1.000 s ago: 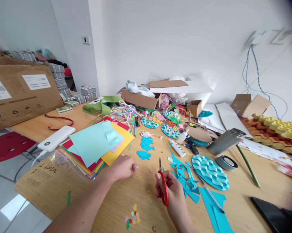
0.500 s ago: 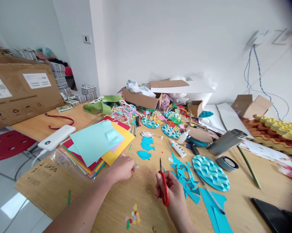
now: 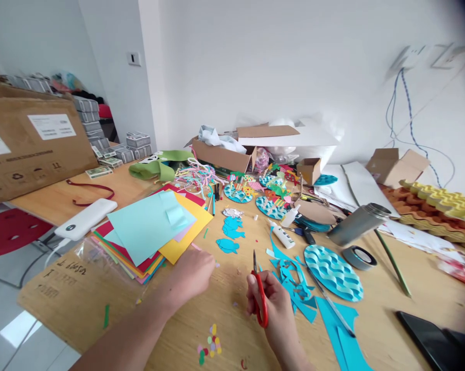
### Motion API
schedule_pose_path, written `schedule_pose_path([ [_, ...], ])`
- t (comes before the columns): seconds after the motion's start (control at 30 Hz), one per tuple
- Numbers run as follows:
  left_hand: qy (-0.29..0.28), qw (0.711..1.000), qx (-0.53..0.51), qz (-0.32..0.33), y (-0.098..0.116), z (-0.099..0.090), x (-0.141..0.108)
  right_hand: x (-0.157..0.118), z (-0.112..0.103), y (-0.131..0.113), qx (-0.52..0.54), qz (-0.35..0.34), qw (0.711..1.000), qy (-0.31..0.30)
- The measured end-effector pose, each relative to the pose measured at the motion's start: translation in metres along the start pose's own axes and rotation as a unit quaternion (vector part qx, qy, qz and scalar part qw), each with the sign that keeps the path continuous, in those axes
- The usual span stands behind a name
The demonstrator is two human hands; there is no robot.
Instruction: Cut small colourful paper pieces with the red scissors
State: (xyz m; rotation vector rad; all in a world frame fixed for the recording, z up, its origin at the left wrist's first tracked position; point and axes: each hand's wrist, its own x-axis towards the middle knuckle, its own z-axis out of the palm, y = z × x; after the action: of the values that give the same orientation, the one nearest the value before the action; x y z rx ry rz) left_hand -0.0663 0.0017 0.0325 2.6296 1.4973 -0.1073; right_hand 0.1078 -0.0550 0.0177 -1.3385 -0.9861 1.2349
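Observation:
My right hand (image 3: pixel 273 304) is closed around the red handles of a pair of scissors (image 3: pixel 260 299). Their metal blades are together and point away from me. To the left, my left hand (image 3: pixel 195 275) rests low over the table with its fingers curled under; anything inside them is hidden. Just beyond it lie blue paper fish (image 3: pixel 227 246), and a white fish cutout (image 3: pixel 232 212) is behind them. Blue paper scraps (image 3: pixel 294 281) are heaped right of the scissors. Small coloured paper dots (image 3: pixel 212 341) are scattered on the wood near me.
Coloured paper sheets (image 3: pixel 147 226) are stacked at left beside a white power bank (image 3: pixel 86 219). At right are a wavy blue oval (image 3: pixel 333 272), tape roll (image 3: pixel 359 257), steel flask (image 3: pixel 359 224), glue bottle (image 3: pixel 282 235) and black phone (image 3: pixel 429 337). Cardboard boxes (image 3: pixel 222 154) line the wall.
The view has shifted slightly, so most things appear a little further left. My left hand looks more turned over, its fingers less visible. The right hand keeps the scissors.

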Motion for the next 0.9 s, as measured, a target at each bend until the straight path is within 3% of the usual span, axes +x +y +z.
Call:
schedule_pose_path([
  [0.13,0.017,1.0,0.01,0.022,0.0065,0.0036,-0.0007,0.0021,-0.0013,0.0043,-0.002,0.009,1.0,-0.002],
  [0.4,0.018,1.0,-0.006,0.001,0.0087,0.0078,0.0025,0.0026,-0.0017,0.0067,0.002,0.003,1.0,0.002],
  [0.77,0.008,0.999,-0.019,-0.042,0.0116,0.0086,0.0044,0.0006,-0.0001,0.0026,-0.008,0.005,1.0,0.003],
  [0.9,0.021,0.995,-0.043,-0.092,0.0089,0.0031,0.0046,0.0013,-0.0003,0.0038,-0.005,0.007,1.0,0.008],
])
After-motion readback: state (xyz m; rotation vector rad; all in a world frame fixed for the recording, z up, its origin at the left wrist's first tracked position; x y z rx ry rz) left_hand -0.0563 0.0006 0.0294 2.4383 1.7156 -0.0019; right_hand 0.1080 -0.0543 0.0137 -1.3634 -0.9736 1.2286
